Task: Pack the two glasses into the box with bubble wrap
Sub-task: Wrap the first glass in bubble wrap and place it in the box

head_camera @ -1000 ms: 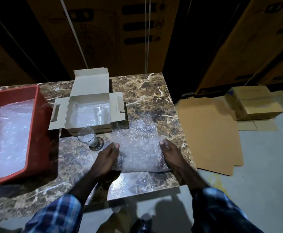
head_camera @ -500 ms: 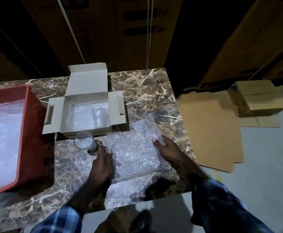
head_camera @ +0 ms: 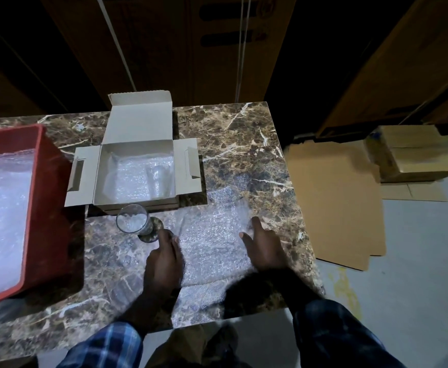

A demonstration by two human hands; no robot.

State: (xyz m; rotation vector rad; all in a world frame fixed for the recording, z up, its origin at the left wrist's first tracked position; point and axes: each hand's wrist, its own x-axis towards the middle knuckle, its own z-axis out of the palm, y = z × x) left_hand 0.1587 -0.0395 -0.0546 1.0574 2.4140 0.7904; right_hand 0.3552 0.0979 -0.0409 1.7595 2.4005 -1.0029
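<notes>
A sheet of bubble wrap (head_camera: pixel 213 236) lies flat on the marble table (head_camera: pixel 233 144). My left hand (head_camera: pixel 164 258) rests on its left edge, fingers bent down onto it. On the sheet's right side my right hand (head_camera: pixel 264 244) lies with fingers spread. An empty clear glass (head_camera: pixel 134 221) stands upright just left of the sheet, close to my left fingertips. Behind it sits the open cardboard box (head_camera: pixel 138 171), lined with bubble wrap, with a second glass (head_camera: pixel 159 179) lying inside at the right.
A red crate (head_camera: pixel 39 197) full of bubble wrap stands at the table's left. Flat cardboard sheets (head_camera: pixel 334 200) and stacked closed boxes (head_camera: pixel 414 155) lie on the floor to the right. Dark wooden panels rise behind the table.
Both hands have slid forward along the sheet, away from me, spreading it flatter. My left hand has come close to the standing glass. The camera has tilted down a little.
</notes>
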